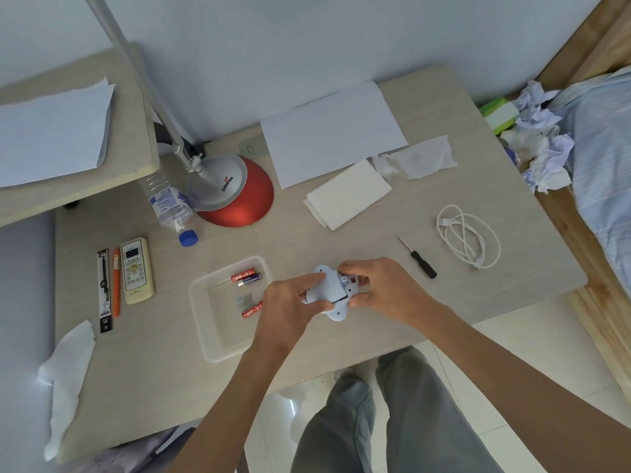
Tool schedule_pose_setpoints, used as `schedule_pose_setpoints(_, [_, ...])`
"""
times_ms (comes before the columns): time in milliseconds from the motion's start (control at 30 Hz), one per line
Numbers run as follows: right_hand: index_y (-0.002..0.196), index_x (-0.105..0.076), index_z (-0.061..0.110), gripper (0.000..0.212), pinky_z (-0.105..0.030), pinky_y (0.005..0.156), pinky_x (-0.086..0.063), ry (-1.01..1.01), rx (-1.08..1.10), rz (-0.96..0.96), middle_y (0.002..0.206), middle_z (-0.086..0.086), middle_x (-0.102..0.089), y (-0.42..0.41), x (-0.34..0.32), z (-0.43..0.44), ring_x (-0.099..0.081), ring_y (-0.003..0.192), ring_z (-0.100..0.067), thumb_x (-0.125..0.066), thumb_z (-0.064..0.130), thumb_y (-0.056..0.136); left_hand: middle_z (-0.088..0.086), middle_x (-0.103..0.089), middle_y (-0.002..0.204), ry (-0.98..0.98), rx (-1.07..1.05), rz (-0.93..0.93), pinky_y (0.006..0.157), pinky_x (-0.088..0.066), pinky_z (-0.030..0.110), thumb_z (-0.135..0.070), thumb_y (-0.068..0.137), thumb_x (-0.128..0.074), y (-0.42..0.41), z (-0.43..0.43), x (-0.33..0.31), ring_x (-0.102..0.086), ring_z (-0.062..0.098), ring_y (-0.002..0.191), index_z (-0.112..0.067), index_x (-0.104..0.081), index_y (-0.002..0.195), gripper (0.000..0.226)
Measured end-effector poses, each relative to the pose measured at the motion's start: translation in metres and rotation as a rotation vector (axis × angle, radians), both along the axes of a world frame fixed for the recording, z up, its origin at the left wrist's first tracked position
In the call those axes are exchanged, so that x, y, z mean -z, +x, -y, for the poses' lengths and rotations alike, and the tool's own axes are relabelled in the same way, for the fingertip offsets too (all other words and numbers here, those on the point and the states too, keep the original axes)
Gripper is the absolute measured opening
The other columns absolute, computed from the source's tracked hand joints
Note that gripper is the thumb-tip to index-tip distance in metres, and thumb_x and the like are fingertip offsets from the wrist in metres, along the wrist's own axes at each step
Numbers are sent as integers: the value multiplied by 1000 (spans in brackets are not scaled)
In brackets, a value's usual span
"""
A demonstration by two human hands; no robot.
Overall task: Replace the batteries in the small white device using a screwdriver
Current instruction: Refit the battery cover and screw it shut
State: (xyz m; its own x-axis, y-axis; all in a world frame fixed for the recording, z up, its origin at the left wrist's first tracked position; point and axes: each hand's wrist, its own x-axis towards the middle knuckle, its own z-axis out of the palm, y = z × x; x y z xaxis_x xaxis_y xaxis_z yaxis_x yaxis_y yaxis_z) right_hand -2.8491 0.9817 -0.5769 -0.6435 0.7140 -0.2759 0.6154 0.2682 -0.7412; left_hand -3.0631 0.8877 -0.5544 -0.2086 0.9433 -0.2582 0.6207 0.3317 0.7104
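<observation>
The small white device [330, 291] is held just above the desk between both hands. My left hand [289, 302] grips its left side. My right hand [375, 285] pinches its right end, where an opened part with a red spot shows. A clear plastic tray [211, 322] to the left holds a red battery and a blue battery [246, 277] side by side, another red battery [252, 309] and a small grey piece [244, 299]. The black-handled screwdriver [419, 258] lies on the desk to the right of my hands, untouched.
A coiled white cable [467, 235] lies at the right. A red lamp base [232, 196], a lying water bottle [170, 206], a remote [137, 270] and pens [110, 285] are at the left. Paper sheets [331, 131] and tissues lie at the back.
</observation>
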Motion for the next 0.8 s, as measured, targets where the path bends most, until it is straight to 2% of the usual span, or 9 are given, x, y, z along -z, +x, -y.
schedule_pose_setpoints(200, [109,-67,36,41,-39,71,-58,20,9,1,88,11,-71,3,1,1,-63,75,-14,-84,26,72,-2,-82,113,44,-11,-32,88,-63,39,-35,67,-99,5,-3,-1,-76,14,94,-29,-78,128,65])
schedule_pose_setpoints(333, [102,-69,32,35,-44,69,-58,18,7,3,82,9,-70,2,3,0,-61,71,-15,-84,32,70,-3,-81,117,61,1,-43,88,-63,35,-34,70,-98,6,-6,-3,-74,13,94,-28,-78,128,62])
schedule_pose_setpoints(500, [106,-68,35,38,-43,73,-59,-11,7,-21,88,12,-72,4,7,0,-65,76,-15,-83,34,71,-4,-81,115,51,17,-25,85,-63,30,-35,69,-99,0,-1,-1,-75,10,91,-24,-78,128,64])
schedule_pose_setpoints(633, [106,-69,35,39,-43,75,-59,-35,7,-55,90,12,-73,2,6,0,-67,79,-15,-83,30,70,-2,-82,110,70,62,-74,83,-64,35,-36,69,-99,-6,3,2,-77,14,87,-21,-79,127,63])
schedule_pose_setpoints(800, [109,-70,35,42,-43,78,-59,-72,0,-70,94,13,-74,4,7,-2,-68,82,-15,-86,28,71,-1,-80,121,82,87,-68,91,-62,37,-30,72,-98,-3,3,1,-75,14,99,-17,-78,128,60])
